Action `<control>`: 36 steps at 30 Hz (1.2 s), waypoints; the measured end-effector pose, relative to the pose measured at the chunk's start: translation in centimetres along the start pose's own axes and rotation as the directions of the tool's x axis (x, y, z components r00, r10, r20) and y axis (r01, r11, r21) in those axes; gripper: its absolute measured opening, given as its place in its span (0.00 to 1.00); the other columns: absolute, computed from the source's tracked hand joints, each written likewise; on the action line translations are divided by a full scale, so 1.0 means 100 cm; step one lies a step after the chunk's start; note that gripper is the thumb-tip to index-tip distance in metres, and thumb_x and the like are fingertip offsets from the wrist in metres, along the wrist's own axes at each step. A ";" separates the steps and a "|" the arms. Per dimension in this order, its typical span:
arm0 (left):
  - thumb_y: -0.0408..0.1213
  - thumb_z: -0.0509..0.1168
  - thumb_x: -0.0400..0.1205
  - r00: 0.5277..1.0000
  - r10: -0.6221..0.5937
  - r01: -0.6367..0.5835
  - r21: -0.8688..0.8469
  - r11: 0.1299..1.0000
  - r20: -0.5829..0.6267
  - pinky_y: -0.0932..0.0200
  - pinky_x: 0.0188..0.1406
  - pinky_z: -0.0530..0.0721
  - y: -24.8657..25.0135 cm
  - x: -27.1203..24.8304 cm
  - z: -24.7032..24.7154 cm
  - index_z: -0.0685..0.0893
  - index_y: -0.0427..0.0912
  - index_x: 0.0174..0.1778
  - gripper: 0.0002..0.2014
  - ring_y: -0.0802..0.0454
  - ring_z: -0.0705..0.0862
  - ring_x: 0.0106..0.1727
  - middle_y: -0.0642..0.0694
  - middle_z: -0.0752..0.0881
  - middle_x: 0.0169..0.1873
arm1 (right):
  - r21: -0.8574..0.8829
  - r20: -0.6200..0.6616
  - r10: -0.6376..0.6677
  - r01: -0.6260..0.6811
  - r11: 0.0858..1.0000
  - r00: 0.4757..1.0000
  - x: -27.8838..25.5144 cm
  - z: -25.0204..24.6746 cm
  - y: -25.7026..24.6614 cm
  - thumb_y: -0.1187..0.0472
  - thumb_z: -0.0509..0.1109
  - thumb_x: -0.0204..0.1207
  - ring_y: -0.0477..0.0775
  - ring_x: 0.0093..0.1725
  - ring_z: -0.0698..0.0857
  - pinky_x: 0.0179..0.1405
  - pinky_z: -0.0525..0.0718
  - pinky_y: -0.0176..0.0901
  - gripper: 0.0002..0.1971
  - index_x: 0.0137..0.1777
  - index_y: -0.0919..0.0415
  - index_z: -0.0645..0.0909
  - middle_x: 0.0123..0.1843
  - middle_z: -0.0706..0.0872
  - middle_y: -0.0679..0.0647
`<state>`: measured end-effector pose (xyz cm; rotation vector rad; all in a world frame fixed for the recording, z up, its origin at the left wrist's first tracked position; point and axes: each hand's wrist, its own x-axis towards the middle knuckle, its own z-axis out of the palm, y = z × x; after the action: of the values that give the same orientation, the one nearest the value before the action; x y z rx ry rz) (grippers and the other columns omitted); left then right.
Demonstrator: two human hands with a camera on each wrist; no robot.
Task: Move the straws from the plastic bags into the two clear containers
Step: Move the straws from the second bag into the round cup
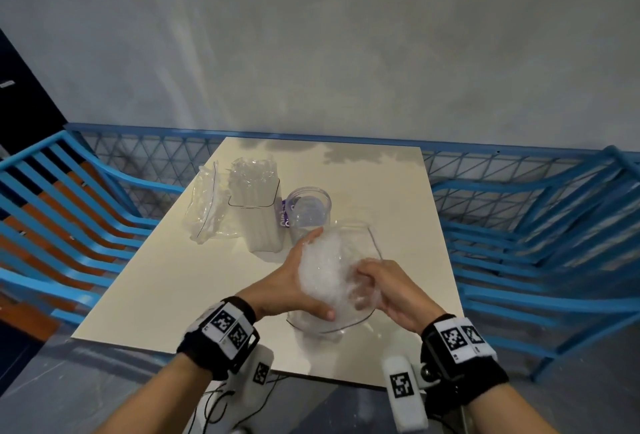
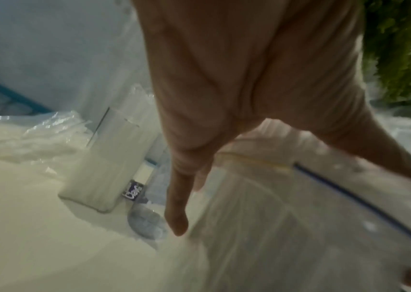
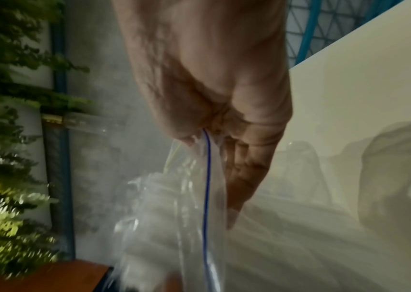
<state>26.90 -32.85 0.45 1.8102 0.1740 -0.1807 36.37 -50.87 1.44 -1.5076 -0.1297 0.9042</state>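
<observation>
Over the near half of the white table [image 1: 166,281], both hands hold one clear zip bag [image 1: 332,291] stuffed with white straws. My left hand [image 1: 317,276] wraps the bundle from the left, fingers over the top and thumb underneath. The bag's open rim with its blue zip line [image 3: 206,177] is pinched by my right hand [image 1: 363,283]. Behind them stands a square clear container [image 1: 254,215] packed with upright straws. Next to it stands a round clear container [image 1: 308,212] with a purple label; I see no straws in it.
A crumpled clear bag [image 1: 207,205] lies to the left of the square container. Blue metal railings [image 1: 540,225] enclose the table on three sides, with a grey wall behind. The table's right half is bare.
</observation>
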 end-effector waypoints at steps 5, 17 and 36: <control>0.22 0.83 0.57 0.998 0.062 -0.060 -0.052 0.997 0.029 0.64 0.69 0.77 -0.016 -0.001 0.013 0.59 0.62 0.75 0.57 0.57 0.72 0.75 0.50 0.72 0.73 | -0.184 -0.069 -0.066 0.052 0.982 0.995 0.001 0.003 0.005 0.61 0.65 0.77 0.50 0.33 0.79 0.30 0.77 0.37 0.09 0.35 0.58 0.79 0.33 0.82 0.52; 0.45 0.84 0.54 0.906 0.051 -0.058 -0.004 0.998 -0.421 0.62 0.52 0.87 -0.027 -0.006 -0.003 0.85 0.50 0.57 0.33 0.61 0.88 0.53 0.54 0.91 0.50 | -0.101 -0.217 -0.118 0.097 0.990 0.969 0.062 0.004 0.016 0.67 0.71 0.76 0.60 0.49 0.85 0.47 0.83 0.52 0.16 0.63 0.62 0.77 0.58 0.86 0.68; 0.57 0.75 0.69 0.764 0.014 -0.104 -0.102 0.989 -0.645 0.54 0.46 0.87 -0.070 0.031 -0.019 0.81 0.36 0.60 0.32 0.49 0.89 0.52 0.42 0.90 0.50 | -0.401 0.592 -0.066 0.364 0.841 0.803 0.041 0.042 0.010 0.66 0.81 0.60 0.45 0.77 0.68 0.67 0.81 0.42 0.65 0.80 0.34 0.34 0.79 0.58 0.38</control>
<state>28.46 -29.23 -6.35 1.6775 0.6025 0.5071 36.27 -45.35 -0.83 -1.6000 -1.0319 1.1516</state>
